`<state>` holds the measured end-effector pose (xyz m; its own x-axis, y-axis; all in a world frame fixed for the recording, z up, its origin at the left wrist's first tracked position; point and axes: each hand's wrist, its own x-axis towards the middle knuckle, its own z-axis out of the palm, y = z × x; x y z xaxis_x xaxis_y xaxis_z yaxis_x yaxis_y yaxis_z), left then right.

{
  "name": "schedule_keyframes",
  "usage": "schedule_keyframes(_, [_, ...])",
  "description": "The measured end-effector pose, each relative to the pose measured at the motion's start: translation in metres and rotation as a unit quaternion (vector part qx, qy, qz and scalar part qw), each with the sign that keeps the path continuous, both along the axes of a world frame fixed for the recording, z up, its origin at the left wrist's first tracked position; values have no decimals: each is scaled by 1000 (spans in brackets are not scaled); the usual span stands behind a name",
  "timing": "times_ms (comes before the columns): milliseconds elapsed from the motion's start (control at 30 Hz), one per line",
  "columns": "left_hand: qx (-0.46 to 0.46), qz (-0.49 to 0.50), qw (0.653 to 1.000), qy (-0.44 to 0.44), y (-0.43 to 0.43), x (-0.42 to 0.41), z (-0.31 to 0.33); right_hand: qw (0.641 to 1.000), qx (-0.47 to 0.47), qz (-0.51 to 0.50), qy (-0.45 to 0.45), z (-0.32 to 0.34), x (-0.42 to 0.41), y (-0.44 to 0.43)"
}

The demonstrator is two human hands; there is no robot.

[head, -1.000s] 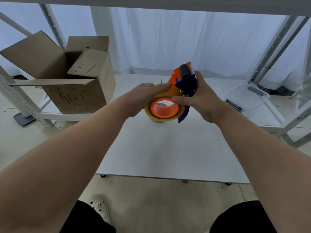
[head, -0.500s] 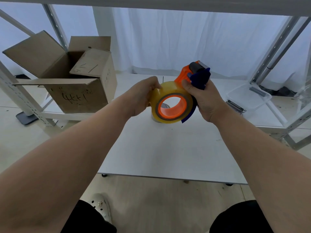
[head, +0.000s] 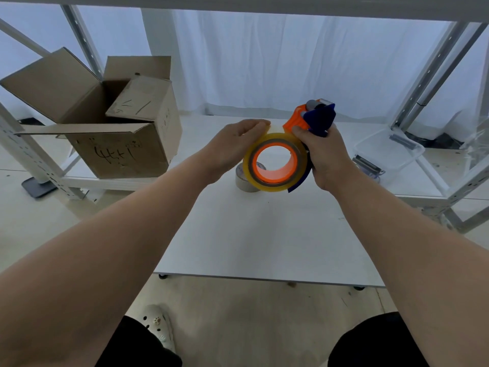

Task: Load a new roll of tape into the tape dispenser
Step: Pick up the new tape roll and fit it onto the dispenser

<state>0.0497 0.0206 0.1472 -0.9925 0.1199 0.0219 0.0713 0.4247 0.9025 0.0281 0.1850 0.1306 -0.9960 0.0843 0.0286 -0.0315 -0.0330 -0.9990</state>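
An orange and dark blue tape dispenser [head: 315,119] is held above the white table, its grey roller at the top. A yellowish clear tape roll [head: 254,169] sits on the dispenser's orange hub, hole facing me. My right hand [head: 324,157] grips the dispenser's handle from the right. My left hand [head: 232,147] rests on the roll's upper left edge, fingertips at the top of the roll. A second, pale tape roll [head: 242,178] lies on the table behind, mostly hidden.
An open cardboard box [head: 119,128] with handwriting stands on a low shelf at the left. A clear plastic container [head: 389,152] sits at the right. Metal rack posts frame both sides. The white table [head: 264,234] ends near my knees.
The dispenser has turned so the roll's open hole faces me more squarely. My left hand slid from the roll's side to its top edge.
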Motion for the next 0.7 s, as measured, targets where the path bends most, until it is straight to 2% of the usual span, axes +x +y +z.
schedule_keyframes(67, [-100, -18, 992, 79, -3, 0, -4, 999, 32, -35, -9, -2, -3, 0])
schedule_keyframes(133, [-158, -14, 978, 135, -6, 1, -6, 996, 62, -57, -11, -2, -4, -1])
schedule_keyframes(233, [-206, 16, 966, 153, -7, 1, -5, 994, 82, -66, -3, -2, -3, -3])
schedule_keyframes(533, [-236, 11, 957, 170, 2, 5, 1, 991, 121, -54, 30, 0, 2, -11])
schedule_keyframes(700, [-186, 13, 977, 104, -2, 1, -2, 990, 123, -49, 56, 1, 4, -9])
